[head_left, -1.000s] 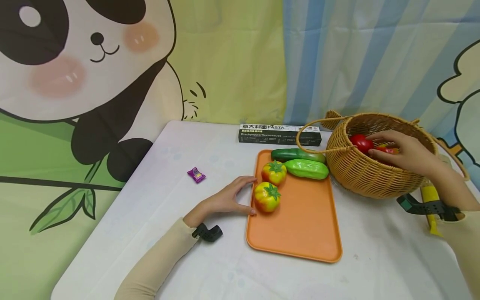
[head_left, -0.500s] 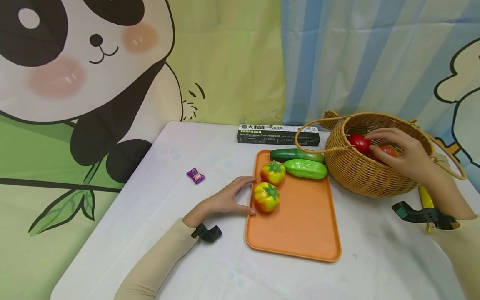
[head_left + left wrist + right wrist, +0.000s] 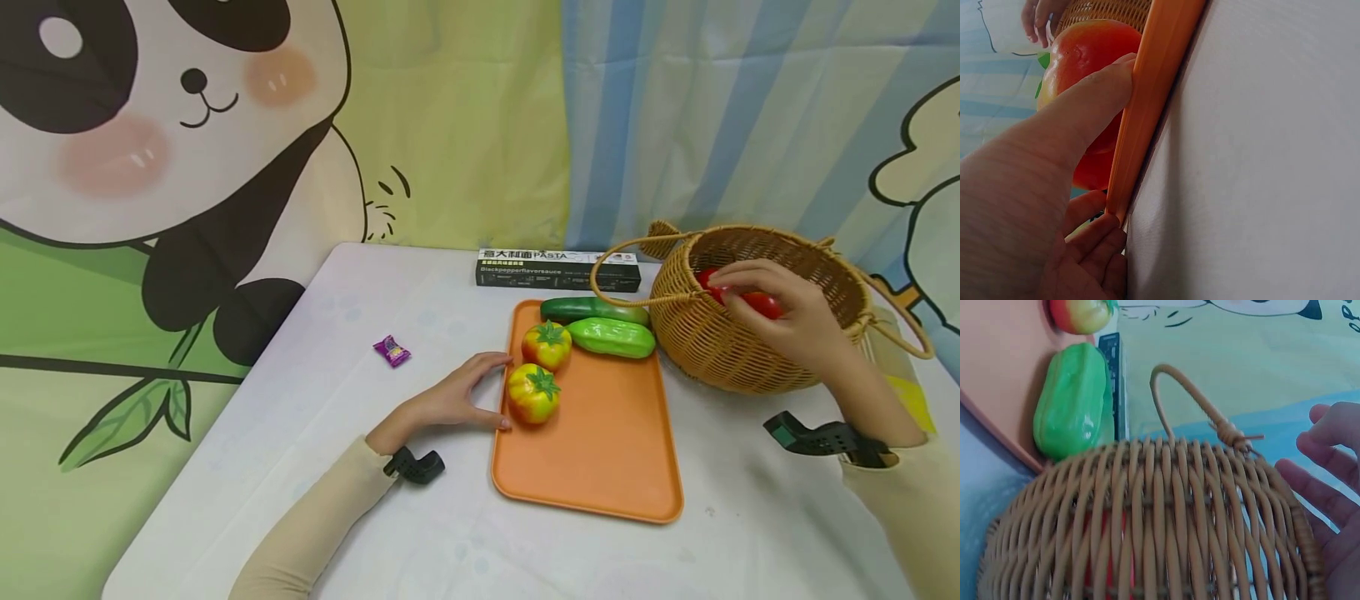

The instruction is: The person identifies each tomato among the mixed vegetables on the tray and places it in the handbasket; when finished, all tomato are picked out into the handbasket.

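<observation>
My left hand [image 3: 453, 396] touches the left rim of the orange tray [image 3: 600, 450], thumb and fingers spread apart along it. Beside those fingertips two yellow-red toy tomatoes [image 3: 534, 393] with green leaves sit on the tray. A light green, cucumber-like toy vegetable [image 3: 612, 337] and a dark green one [image 3: 570, 310] lie at its far end. My right hand [image 3: 787, 308] is over the mouth of the wicker basket [image 3: 742, 362], fingers loosely bent. Red toy produce [image 3: 762, 305] shows beneath it, partly hidden. The right wrist view shows nothing between the fingers [image 3: 1325, 490].
A black pasta box [image 3: 558, 271] lies behind the tray. To the left is a small purple wrapped candy [image 3: 392, 351]. The basket's handle [image 3: 600, 271] arches over the tray's far corner. Something yellow [image 3: 911, 400] lies by the right forearm.
My right hand has shifted left and slightly nearer within the basket's opening, covering more of the red produce. The left hand and the tray have stayed in place.
</observation>
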Motion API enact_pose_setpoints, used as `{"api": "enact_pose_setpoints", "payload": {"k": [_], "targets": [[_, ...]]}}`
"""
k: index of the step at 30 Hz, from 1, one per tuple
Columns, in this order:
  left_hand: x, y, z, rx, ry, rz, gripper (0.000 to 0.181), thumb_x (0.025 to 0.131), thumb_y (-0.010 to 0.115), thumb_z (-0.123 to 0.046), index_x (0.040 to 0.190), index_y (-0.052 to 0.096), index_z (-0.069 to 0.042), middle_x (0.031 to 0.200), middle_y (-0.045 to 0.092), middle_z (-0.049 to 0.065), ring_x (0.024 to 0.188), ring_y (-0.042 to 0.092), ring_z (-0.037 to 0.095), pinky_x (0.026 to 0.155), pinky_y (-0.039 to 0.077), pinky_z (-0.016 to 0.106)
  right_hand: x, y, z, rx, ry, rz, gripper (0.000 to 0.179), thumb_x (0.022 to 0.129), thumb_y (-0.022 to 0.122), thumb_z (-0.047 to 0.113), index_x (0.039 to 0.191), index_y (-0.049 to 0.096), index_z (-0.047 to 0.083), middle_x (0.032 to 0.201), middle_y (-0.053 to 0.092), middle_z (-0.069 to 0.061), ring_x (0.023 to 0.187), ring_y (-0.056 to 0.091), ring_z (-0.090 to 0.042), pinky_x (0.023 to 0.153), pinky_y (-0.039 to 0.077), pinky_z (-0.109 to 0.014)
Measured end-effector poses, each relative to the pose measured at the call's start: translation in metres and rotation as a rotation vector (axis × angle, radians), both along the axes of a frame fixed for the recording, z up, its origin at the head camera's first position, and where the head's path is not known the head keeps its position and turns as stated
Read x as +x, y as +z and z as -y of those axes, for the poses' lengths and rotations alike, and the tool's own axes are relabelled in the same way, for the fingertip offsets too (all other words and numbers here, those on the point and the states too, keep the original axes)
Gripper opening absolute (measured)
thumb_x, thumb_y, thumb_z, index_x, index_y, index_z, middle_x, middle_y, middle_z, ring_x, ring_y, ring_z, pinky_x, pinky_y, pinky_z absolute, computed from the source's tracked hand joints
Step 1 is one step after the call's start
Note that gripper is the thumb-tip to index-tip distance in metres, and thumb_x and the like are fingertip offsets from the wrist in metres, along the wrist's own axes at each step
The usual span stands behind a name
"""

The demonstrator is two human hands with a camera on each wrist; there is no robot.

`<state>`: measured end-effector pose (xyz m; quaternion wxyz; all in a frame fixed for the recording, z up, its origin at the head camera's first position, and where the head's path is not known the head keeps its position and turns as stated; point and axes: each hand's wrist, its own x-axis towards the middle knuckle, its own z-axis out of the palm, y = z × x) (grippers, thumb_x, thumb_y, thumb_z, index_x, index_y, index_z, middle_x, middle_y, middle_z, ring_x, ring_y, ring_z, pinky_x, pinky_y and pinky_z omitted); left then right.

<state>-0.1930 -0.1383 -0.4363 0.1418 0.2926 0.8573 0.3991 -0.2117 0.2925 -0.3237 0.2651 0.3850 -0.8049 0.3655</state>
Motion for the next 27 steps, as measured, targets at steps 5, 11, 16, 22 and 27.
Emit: {"api": "enact_pose_setpoints", "payload": {"k": [5, 11, 16, 22, 27], "targets": [[0.0, 0.0, 0.0, -0.009, 0.001, 0.003, 0.093, 0.075, 0.085, -0.032, 0.15, 0.034, -0.014, 0.156, 0.028, 0.005, 0.145, 0.025, 0.022, 0.119, 0.022, 0.042, -0.002, 0.0, 0.011, -0.026, 0.062, -0.015, 0.012, 0.09, 0.064, -0.003, 0.097, 0.068, -0.012, 0.112, 0.067, 0.005, 0.111, 0.056, -0.003, 0.094, 0.042, -0.012], [0.0, 0.0, 0.0, -0.015, 0.007, 0.014, 0.093, 0.075, 0.085, -0.032, 0.151, 0.033, -0.015, 0.156, 0.028, 0.004, 0.145, 0.025, 0.021, 0.119, 0.021, 0.041, -0.006, 0.001, 0.023, -0.045, 0.092, -0.019, 0.013, 0.089, 0.063, -0.004, 0.098, 0.068, -0.012, 0.112, 0.067, 0.003, 0.109, 0.057, -0.002, 0.087, 0.045, -0.01], [0.001, 0.001, -0.001, -0.008, 0.0, 0.008, 0.093, 0.075, 0.085, -0.03, 0.151, 0.033, -0.013, 0.156, 0.028, 0.007, 0.145, 0.025, 0.023, 0.119, 0.021, 0.042, -0.008, 0.002, 0.033, -0.02, 0.138, 0.032, 0.016, 0.086, 0.063, -0.011, 0.102, 0.067, -0.012, 0.114, 0.066, 0.001, 0.105, 0.059, -0.004, 0.086, 0.046, -0.011], [0.0, 0.001, -0.001, -0.006, -0.001, 0.004, 0.094, 0.075, 0.085, -0.031, 0.151, 0.033, -0.013, 0.156, 0.028, 0.007, 0.145, 0.025, 0.023, 0.119, 0.022, 0.042, -0.008, 0.001, 0.046, 0.021, 0.165, 0.098, 0.034, 0.076, 0.061, -0.024, 0.105, 0.068, -0.008, 0.111, 0.066, -0.002, 0.101, 0.058, -0.006, 0.085, 0.046, -0.01], [-0.001, -0.001, 0.0, -0.005, -0.008, -0.003, 0.094, 0.075, 0.086, -0.031, 0.151, 0.033, -0.013, 0.156, 0.029, 0.006, 0.145, 0.025, 0.022, 0.119, 0.022, 0.042, -0.011, -0.003, 0.057, 0.023, 0.224, 0.116, 0.042, 0.072, 0.062, -0.029, 0.107, 0.068, -0.006, 0.113, 0.065, -0.005, 0.101, 0.058, -0.007, 0.085, 0.048, -0.01]]}}
